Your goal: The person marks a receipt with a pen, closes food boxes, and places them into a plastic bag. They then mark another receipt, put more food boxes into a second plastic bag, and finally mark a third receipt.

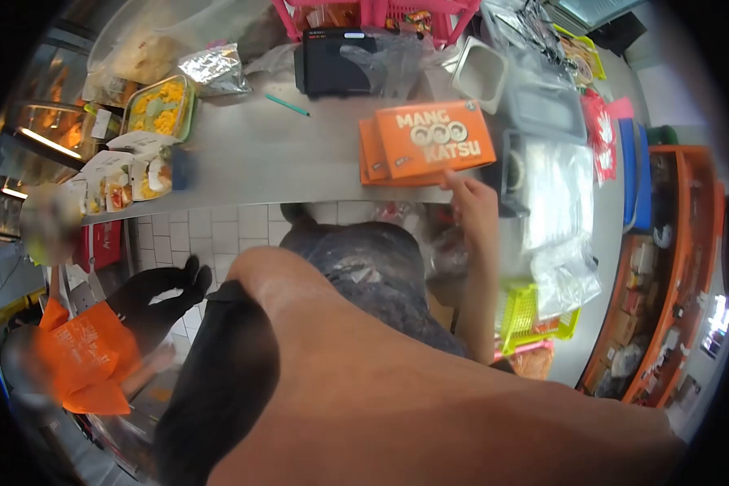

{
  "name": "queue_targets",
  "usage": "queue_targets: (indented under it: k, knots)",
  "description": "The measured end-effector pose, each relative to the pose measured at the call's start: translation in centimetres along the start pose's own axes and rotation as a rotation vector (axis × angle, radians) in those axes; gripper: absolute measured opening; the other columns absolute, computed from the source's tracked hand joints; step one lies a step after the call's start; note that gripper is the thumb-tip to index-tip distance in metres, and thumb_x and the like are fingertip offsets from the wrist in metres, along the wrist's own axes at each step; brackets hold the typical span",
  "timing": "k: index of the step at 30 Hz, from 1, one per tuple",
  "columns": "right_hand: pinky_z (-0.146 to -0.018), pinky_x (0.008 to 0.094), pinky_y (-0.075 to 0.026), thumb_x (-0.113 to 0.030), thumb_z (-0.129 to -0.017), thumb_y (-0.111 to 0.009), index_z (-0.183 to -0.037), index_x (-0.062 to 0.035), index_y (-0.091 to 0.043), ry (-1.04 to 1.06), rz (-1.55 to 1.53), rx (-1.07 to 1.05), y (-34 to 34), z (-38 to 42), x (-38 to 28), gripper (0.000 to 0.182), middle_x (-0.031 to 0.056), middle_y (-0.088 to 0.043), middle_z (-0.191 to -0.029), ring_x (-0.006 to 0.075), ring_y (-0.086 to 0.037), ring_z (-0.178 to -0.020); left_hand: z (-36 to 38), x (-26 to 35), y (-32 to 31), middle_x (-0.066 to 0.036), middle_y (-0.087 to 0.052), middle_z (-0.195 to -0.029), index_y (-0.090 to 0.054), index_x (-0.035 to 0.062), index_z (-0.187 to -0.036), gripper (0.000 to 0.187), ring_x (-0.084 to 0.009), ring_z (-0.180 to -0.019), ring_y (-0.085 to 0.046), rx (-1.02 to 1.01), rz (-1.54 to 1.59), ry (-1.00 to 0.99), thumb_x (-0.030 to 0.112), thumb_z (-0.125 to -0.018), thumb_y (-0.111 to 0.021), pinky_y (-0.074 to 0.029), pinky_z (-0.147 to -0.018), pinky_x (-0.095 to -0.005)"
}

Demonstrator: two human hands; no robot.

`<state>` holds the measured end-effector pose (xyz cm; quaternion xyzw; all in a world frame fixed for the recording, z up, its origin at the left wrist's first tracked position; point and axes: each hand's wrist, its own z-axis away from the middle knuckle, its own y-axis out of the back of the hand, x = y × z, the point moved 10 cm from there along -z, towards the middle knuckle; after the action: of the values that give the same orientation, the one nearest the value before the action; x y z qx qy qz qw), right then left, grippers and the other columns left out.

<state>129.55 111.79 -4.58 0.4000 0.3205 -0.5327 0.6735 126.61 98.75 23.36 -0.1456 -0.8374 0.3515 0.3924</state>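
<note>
A person's right hand [474, 201] meets orange boxes [437, 142], fingers bent, pinch unclear to me; probably positioning; lifting needs firm hold.

Right hand [471, 201] at two orange boxes [462, 154] on a metal desk [251, 166].
Its fingers [450, 180] sit at their near edge; a pen [287, 104] lies to the left, and a bent arm [389, 381] fills the foreground.
</note>
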Motion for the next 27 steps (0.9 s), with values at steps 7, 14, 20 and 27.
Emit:
queue_targets:
  k: [7, 14, 20, 27]
  knots:
    - [-0.047, 0.0206, -0.026, -0.020, -0.092, -0.067, -0.097, -0.0063, -0.068, 0.004, 0.074, -0.069, -0.5, -2.4, 2.1, 0.015, -0.0106, -0.044, -0.065, 0.0009, -0.035, -0.052, 11.7, 14.8, 6.5, -0.014, -0.059, -0.128, -0.053, -0.0025, -0.132, 0.061, -0.0178, -0.115, -0.055, 0.017, -0.391, -0.119, 0.024, -0.081, -0.071, -0.041, -0.099, -0.0304]
    - [-0.039, 0.0187, -0.022, -0.023, -0.091, -0.068, -0.099, -0.0032, -0.067, -0.189, 0.278, -0.083, 1.9, -4.4, 2.1, 0.021, -0.0088, -0.042, -0.058, 0.0010, -0.034, -0.043, 47.9, 22.8, 23.1, -0.020, -0.050, -0.130, -0.055, -0.0028, -0.122, 0.057, -0.0373, -0.124, -0.044, 1.756, -1.911, 0.372, 0.032, -0.081, -0.073, -0.033, -0.105, -0.0499]
    - [-0.038, 0.0234, -0.029, -0.023, -0.083, -0.072, -0.089, -0.0044, -0.070, -0.327, 0.670, 0.021, 3.5, -4.7, -0.4, 0.019, 0.0004, -0.058, -0.058, 0.0067, -0.043, -0.041, 57.9, 20.7, 28.6, -0.023, -0.044, -0.126, -0.050, -0.0099, -0.122, 0.065, -0.0371, -0.114, -0.041, 1.784, -1.774, 1.011, 0.034, -0.080, -0.073, -0.035, -0.095, -0.0512]
    - [-0.077, 0.0332, -0.052, -0.040, -0.080, -0.074, -0.126, -0.0004, -0.059, 0.197, 1.393, 0.664, -4.6, 1.7, -14.8, 0.063, 0.0198, -0.069, -0.103, 0.0267, -0.069, -0.086, 48.8, 17.9, 29.0, -0.024, -0.043, -0.127, -0.046, -0.0102, -0.129, 0.077, -0.0374, -0.111, -0.041, 1.122, -1.764, 0.768, 0.043, -0.080, -0.072, -0.034, -0.094, -0.0506]
